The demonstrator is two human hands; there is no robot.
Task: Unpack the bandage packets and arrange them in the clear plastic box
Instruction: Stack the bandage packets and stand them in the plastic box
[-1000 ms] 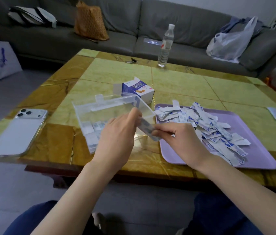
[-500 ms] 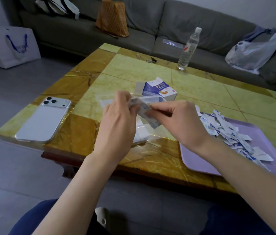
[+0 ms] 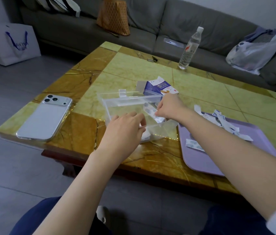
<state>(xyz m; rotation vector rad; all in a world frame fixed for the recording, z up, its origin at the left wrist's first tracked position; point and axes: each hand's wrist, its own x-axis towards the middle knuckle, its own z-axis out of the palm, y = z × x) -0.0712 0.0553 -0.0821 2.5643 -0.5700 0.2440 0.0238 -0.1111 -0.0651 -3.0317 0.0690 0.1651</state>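
Observation:
The clear plastic box [image 3: 117, 102] stands open on the table's near middle. My right hand [image 3: 168, 107] reaches into its right side and pinches a few blue-and-white bandage packets [image 3: 150, 111] held low inside the box. My left hand [image 3: 125, 129] rests over the box's near edge with its fingers loosely curled around the rim. More packets [image 3: 222, 121] lie piled on the purple tray [image 3: 235, 158] to the right, one packet [image 3: 194, 145] apart near its front. The opened blue bandage carton [image 3: 161, 87] sits just behind the box.
A white phone [image 3: 44, 119] lies face down at the table's left front. A water bottle [image 3: 190, 48] stands at the far edge, small keys [image 3: 152, 59] near it. A grey sofa [image 3: 201, 31] behind holds bags; a white paper bag [image 3: 13, 44] stands on the floor at left.
Both hands held the packets together above the box. Now my right hand has lowered them into the box's right side, and my left hand has let go and dropped to the near rim.

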